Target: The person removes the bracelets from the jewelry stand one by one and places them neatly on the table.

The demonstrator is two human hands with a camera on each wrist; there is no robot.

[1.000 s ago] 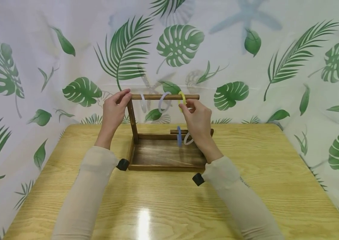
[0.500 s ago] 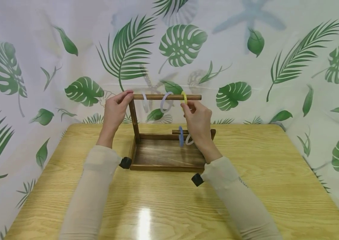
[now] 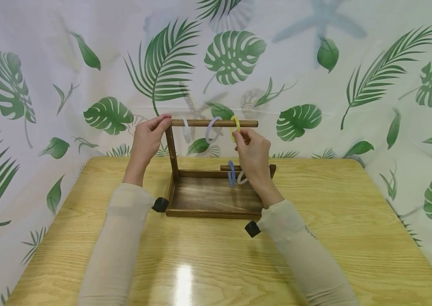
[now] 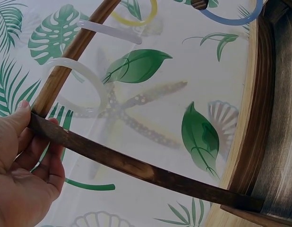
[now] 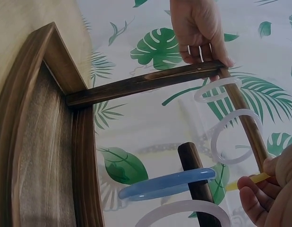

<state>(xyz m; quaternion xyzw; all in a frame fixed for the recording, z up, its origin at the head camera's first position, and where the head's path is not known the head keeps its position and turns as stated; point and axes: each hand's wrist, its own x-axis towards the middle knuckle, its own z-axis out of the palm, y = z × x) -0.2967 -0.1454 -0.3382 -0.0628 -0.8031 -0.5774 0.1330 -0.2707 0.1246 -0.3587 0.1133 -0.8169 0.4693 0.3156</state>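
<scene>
While aloft, yellow ring [image 3: 237, 123] between fingers [image 3: 239, 140].

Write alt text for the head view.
A person's right hand pinches a yellow ring around a wooden stand's upper bar while the left hand grips its left end. Two pale rings share that bar; a blue ring and another pale ring hang on a lower bar.

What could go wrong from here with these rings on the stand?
The yellow ring, pinched by the right hand, is nearest the free end of the upper bar, so it might slip off and drop. The blue ring is near the free end of the lower peg; a bump could knock it off. If the left hand let go, a tug might shift the stand.
</scene>
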